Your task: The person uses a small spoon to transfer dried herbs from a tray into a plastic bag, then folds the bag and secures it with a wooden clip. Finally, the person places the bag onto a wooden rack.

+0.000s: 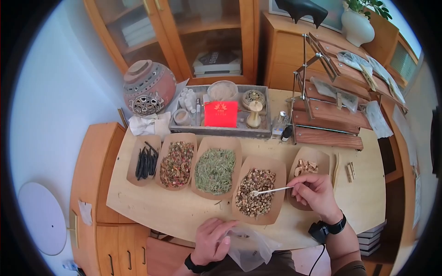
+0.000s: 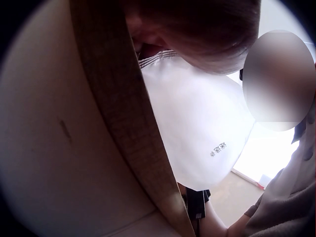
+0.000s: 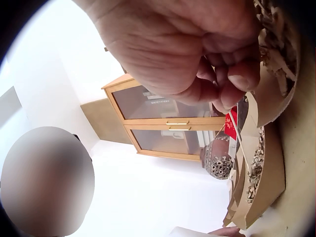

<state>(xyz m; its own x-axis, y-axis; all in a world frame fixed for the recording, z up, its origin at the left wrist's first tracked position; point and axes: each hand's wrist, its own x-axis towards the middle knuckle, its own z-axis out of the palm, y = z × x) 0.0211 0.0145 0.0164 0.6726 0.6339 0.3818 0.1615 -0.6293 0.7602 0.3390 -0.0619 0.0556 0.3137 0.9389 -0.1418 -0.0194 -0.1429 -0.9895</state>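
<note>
My right hand (image 1: 317, 195) pinches the handle of a small, slender spoon (image 1: 276, 189) between thumb and fingers. Its bowl end lies over chopped brown and cream dried pieces (image 1: 253, 204) in a brown paper tray (image 1: 272, 217). In the right wrist view the spoon (image 3: 241, 140) slants from the fingertips down to that tray. At the table's front edge, my left hand (image 1: 212, 241) holds a translucent drawstring pouch (image 1: 253, 253) near its gathered mouth. The left wrist view shows the pouch (image 2: 197, 118) hanging beside the table edge, with small dark printing low on it.
Other paper trays hold dark pods (image 1: 146, 164), mixed petals (image 1: 176, 163), green cut herb (image 1: 214, 172) and pale chips (image 1: 307, 166). Behind stand a grey tray (image 1: 221, 132) with a red card (image 1: 221, 113), a pierced clay pot (image 1: 149, 87) and a tiered wooden rack (image 1: 329, 135). Small bottles (image 1: 280, 123) stand beside it.
</note>
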